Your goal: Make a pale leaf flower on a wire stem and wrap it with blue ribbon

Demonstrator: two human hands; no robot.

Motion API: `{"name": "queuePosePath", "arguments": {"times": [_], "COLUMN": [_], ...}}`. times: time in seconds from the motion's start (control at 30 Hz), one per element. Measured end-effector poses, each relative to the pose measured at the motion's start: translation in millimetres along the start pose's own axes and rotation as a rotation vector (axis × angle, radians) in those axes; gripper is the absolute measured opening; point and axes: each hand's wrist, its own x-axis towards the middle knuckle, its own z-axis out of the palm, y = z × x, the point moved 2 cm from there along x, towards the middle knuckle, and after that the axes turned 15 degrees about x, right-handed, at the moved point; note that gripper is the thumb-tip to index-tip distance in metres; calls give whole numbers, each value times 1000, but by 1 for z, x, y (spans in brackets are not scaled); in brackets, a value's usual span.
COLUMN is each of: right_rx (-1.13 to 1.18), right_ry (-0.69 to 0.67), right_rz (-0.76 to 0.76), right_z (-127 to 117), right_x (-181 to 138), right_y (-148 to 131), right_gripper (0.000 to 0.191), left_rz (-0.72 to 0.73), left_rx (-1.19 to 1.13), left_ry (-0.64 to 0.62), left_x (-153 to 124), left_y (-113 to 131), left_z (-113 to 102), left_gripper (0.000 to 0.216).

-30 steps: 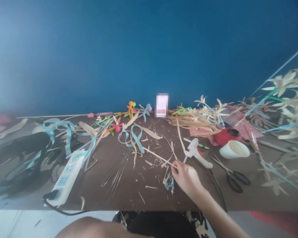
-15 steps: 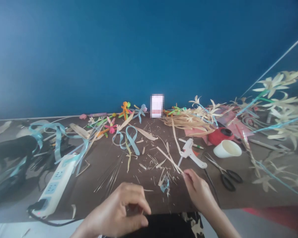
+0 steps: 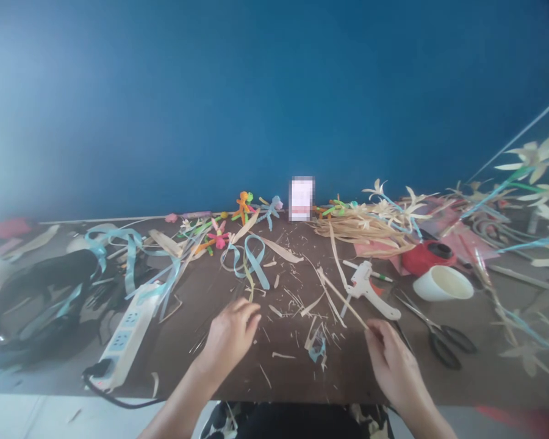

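Observation:
My right hand (image 3: 391,360) pinches the near end of a thin pale strip of dried husk (image 3: 343,296) between thumb and fingers. The strip slants away to the left, above the tabletop litter. Over the middle left of the table is my left hand (image 3: 231,332), fingers bent and thumb slightly apart, with no held thing visible. Its fingertips are beside a yellowish-green husk strip (image 3: 250,277), whose lower end they cover; contact is unclear. Thin metal wires (image 3: 196,347) lie partly beneath this hand. A white glue gun (image 3: 366,289) rests beyond my right hand.
Black-handled scissors (image 3: 443,344), a white cup (image 3: 443,283) and a red round object (image 3: 427,257) are on the right. A white power strip (image 3: 130,332) with a cord lies left. Blue ribbon (image 3: 255,262), husk scraps and pipe-cleaner figures (image 3: 243,207) are spread toward the blue wall.
My left hand has moved forward from the table's near edge to the yellowish-green strip. My right hand still holds its strip. The whole view has shifted, so things appear further right.

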Motion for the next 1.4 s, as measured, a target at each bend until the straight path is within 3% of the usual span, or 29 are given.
{"name": "queuePosePath", "arguments": {"times": [0.07, 0.17, 0.4, 0.6, 0.93, 1.1, 1.4], "right_rx": [-22, -26, -18, 7, -32, 12, 66], "right_ry": [35, 28, -10, 19, -34, -4, 52], "right_rz": [-3, -55, -69, -114, -83, -82, -115], "right_z": [-1, 0, 2, 6, 7, 7, 10], "right_x": [1, 1, -1, -4, -2, -2, -4], "right_y": [4, 5, 1, 5, 8, 11, 20], "right_gripper": [28, 35, 34, 38, 35, 34, 31], "left_rz": [-78, -82, 112, 178, 163, 207, 284], "left_rx": [34, 45, 48, 31, 36, -5, 92], "left_ry": [40, 39, -164, -236, -245, -252, -272], "left_x": [7, 17, 32, 32, 34, 35, 29], "left_y": [-10, -12, 11, 16, 18, 15, 13], "left_z": [2, 4, 14, 26, 25, 26, 22], "left_gripper": [19, 18, 22, 18, 12, 18, 10]}}
